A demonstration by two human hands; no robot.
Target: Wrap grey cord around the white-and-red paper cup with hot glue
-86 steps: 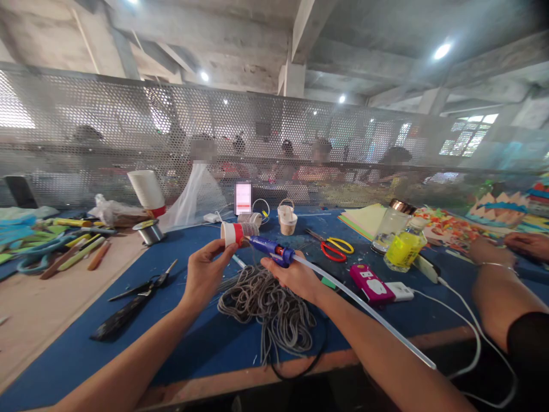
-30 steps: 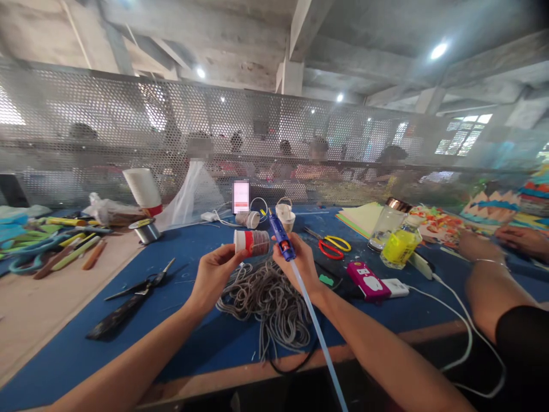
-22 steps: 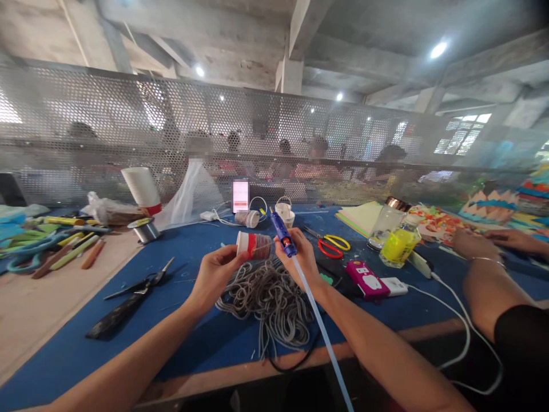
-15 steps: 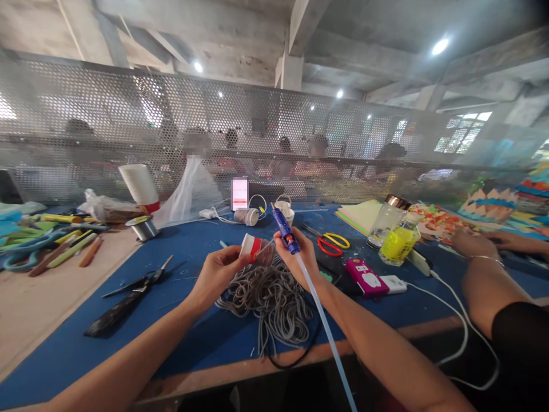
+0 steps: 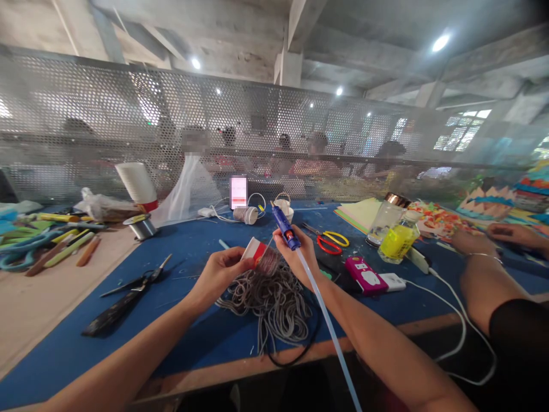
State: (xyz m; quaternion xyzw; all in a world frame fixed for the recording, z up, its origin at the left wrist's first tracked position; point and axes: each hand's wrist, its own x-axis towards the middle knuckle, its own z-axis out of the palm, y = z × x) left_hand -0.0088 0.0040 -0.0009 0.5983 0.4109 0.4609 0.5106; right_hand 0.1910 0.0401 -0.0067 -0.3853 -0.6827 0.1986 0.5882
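Observation:
My left hand is closed on a small paper cup with a red band, tilted onto its side. Grey-brown cord is wound round the part of the cup farther right. In my right hand is a blue glue gun, and a long pale glue stick trails from its back end. A strand of cord runs from the cup toward my right fingers; whether they pinch it is hard to make out. Below both hands lies a loose heap of grey cord on the blue table covering.
Black-handled scissors lie left, red-and-yellow scissors right. Behind are a cord-wrapped cup, a phone and stacked cups. A magenta box, a yellow bottle and a co-worker's arm are right.
The cup has tipped in my left hand, its white end now slanting more and shifted slightly right. My right hand and the glue gun have barely moved.

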